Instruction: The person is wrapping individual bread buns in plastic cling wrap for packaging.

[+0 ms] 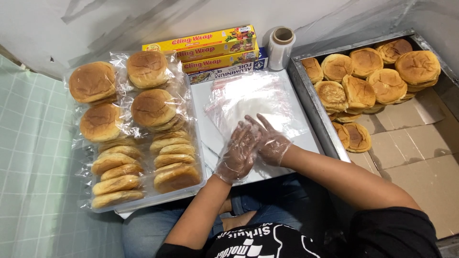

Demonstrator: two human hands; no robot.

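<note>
**Gloved hands on a stack of clear bags**

Nearest the camera, the left hand (pixel 237 153) and right hand (pixel 270 140), both in thin plastic gloves, lie flat with fingers spread, holding nothing. Under and just beyond the fingertips lies the pile of clear zip bags (pixel 253 100): light, limp and probably slippery, best pinched at an edge. It rests on a white board (pixel 206 112). Left of the fingers are bagged buns (pixel 136 129), right a metal tray (pixel 311 102) of loose buns (pixel 368 81), beyond them wrap boxes (pixel 210 48).

At my twelve o'clock a pale grey wall (pixel 95 19) rises, marked with darker streaks. Pale green tiled floor (pixel 33 167) spreads at nine o'clock; flattened brown cardboard (pixel 420 157) lies at three.
</note>
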